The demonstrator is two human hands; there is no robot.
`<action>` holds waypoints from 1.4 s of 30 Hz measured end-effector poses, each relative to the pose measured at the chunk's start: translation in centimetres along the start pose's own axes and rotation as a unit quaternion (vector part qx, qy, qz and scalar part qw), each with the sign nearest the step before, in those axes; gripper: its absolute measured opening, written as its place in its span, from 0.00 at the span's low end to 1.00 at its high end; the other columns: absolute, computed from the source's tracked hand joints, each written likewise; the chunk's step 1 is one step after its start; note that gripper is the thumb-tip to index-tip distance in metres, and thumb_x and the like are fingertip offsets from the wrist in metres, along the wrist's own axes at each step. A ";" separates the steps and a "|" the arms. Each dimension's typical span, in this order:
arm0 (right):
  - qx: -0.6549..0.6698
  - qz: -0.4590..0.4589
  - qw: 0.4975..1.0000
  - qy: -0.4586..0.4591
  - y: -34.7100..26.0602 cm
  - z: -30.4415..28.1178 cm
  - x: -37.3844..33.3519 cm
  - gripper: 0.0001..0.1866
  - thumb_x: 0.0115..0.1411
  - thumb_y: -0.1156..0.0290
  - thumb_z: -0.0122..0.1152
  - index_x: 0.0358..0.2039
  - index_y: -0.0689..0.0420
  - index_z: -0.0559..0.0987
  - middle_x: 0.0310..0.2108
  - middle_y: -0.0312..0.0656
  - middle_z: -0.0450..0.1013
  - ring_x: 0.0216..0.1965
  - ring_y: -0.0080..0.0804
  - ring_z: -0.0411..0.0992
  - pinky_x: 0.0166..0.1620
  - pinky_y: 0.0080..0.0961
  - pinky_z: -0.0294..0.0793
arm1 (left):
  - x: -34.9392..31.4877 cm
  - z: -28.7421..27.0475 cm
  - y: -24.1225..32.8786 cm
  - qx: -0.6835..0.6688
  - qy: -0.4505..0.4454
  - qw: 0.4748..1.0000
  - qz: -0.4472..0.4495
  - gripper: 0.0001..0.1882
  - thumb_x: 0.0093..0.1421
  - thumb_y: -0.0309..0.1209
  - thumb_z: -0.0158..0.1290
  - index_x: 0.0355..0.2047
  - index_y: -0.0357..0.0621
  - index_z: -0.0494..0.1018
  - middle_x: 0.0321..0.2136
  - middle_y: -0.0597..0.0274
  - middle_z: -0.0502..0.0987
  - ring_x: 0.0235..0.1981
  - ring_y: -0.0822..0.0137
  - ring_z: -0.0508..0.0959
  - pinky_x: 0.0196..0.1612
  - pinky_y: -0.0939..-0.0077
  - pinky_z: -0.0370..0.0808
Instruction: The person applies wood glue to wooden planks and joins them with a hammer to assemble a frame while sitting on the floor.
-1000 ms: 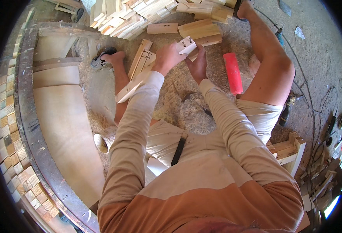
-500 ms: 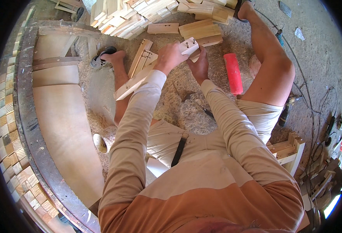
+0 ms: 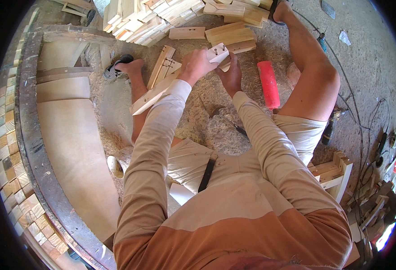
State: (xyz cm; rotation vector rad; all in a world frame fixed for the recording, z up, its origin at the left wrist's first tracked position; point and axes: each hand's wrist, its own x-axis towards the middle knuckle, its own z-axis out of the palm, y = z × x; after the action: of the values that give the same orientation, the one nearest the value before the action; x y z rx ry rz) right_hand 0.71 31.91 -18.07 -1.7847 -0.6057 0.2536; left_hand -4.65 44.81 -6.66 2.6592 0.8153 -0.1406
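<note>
Both my hands close on a pale wooden bar point(image 3: 216, 53) in front of me, above the sawdust-strewn floor. Two small screws or pegs stand up from its light end face. My left hand point(image 3: 196, 66) wraps over it just left of that face. On the other side, my right hand point(image 3: 230, 76) grips the bar with its fingers pressed against the end. A long wooden length point(image 3: 150, 96) slants down-left from under my left wrist across my leg; it appears to belong to the same bar, but my wrist hides the join.
Jointed wooden pieces point(image 3: 164, 67) lie by my left foot. Beyond are stacked blocks point(image 3: 139, 20) and loose planks point(image 3: 229, 33). A red cylinder point(image 3: 267, 84) rests right of my hands. A drill point(image 3: 329, 128) and cables point(image 3: 360, 121) lie farther right; a wooden frame point(image 3: 29, 112) stands at left.
</note>
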 end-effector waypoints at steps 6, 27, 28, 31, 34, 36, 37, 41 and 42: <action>0.021 0.004 1.000 -0.005 0.2 -0.3 0.0 0.41 0.47 0.75 0.77 0.61 0.58 0.67 0.54 0.53 0.70 0.56 0.53 0.70 0.57 0.41 0.72 | -0.1 -0.4 0.7 0.016 -0.004 1.000 0.002 0.28 0.48 0.46 0.69 0.41 0.36 0.79 0.32 0.40 0.83 0.36 0.45 0.84 0.41 0.57 0.81; -0.014 -0.020 1.000 0.017 0.7 -0.5 -1.3 0.43 0.47 0.70 0.78 0.60 0.61 0.64 0.55 0.56 0.69 0.58 0.54 0.69 0.58 0.41 0.71 | -0.2 -0.3 0.5 0.040 -0.028 0.999 -0.008 0.27 0.49 0.48 0.67 0.42 0.40 0.79 0.34 0.46 0.84 0.36 0.49 0.85 0.42 0.58 0.81; -0.042 -0.034 0.998 0.024 1.1 -0.6 -1.9 0.43 0.47 0.69 0.79 0.60 0.61 0.63 0.56 0.57 0.69 0.58 0.53 0.69 0.57 0.41 0.71 | -0.2 -0.1 0.1 0.046 -0.031 0.998 -0.006 0.27 0.49 0.48 0.67 0.42 0.42 0.79 0.35 0.48 0.84 0.37 0.50 0.85 0.43 0.58 0.81; -0.237 0.121 0.958 -0.111 5.0 -1.8 -4.2 0.40 0.50 0.61 0.78 0.59 0.62 0.69 0.54 0.56 0.72 0.57 0.53 0.72 0.55 0.44 0.74 | -0.1 -0.2 0.7 0.046 -0.026 0.999 0.006 0.27 0.49 0.47 0.68 0.39 0.36 0.80 0.32 0.43 0.83 0.34 0.45 0.84 0.41 0.56 0.80; -0.375 0.174 0.796 -0.442 6.8 -2.3 -5.8 0.35 0.52 0.51 0.75 0.54 0.60 0.78 0.51 0.52 0.77 0.52 0.53 0.77 0.52 0.46 0.78 | -0.3 -0.9 1.4 0.052 -0.041 0.998 -0.011 0.28 0.50 0.48 0.68 0.41 0.37 0.80 0.34 0.42 0.83 0.36 0.45 0.84 0.42 0.55 0.80; -0.404 0.139 0.718 -0.549 5.1 -2.8 -7.5 0.32 0.51 0.50 0.75 0.51 0.58 0.82 0.50 0.50 0.80 0.51 0.51 0.79 0.51 0.45 0.80 | -0.5 -0.7 1.2 0.048 -0.036 0.998 -0.010 0.29 0.50 0.49 0.68 0.42 0.37 0.80 0.34 0.42 0.83 0.37 0.44 0.83 0.42 0.55 0.80; -0.415 0.135 0.687 -0.581 4.8 -2.8 -8.5 0.30 0.51 0.51 0.75 0.49 0.58 0.83 0.50 0.49 0.80 0.51 0.51 0.79 0.51 0.44 0.80 | -0.5 -0.7 1.2 0.047 -0.034 0.998 -0.007 0.29 0.50 0.50 0.68 0.42 0.37 0.79 0.35 0.42 0.83 0.37 0.44 0.83 0.42 0.55 0.80; -0.505 0.064 0.630 -0.587 8.7 -1.3 -14.3 0.26 0.49 0.53 0.77 0.45 0.55 0.86 0.46 0.48 0.82 0.49 0.49 0.80 0.50 0.45 0.80 | -0.3 -0.9 1.3 0.050 -0.032 0.998 -0.001 0.30 0.50 0.51 0.67 0.42 0.37 0.79 0.34 0.43 0.83 0.38 0.44 0.83 0.43 0.55 0.80; -0.498 0.064 0.619 -0.604 8.5 -1.3 -14.6 0.24 0.50 0.55 0.76 0.44 0.55 0.86 0.46 0.47 0.82 0.49 0.49 0.80 0.50 0.46 0.80 | -0.4 -0.8 1.1 0.050 -0.033 0.998 -0.003 0.30 0.50 0.51 0.67 0.42 0.37 0.79 0.34 0.43 0.83 0.38 0.45 0.84 0.43 0.55 0.80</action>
State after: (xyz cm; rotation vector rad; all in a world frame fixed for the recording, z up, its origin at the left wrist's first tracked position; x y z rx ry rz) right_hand -8.67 21.57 -27.63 -2.5495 -1.8442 1.5597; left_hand -4.34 44.04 -5.52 2.7295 0.8143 -0.2759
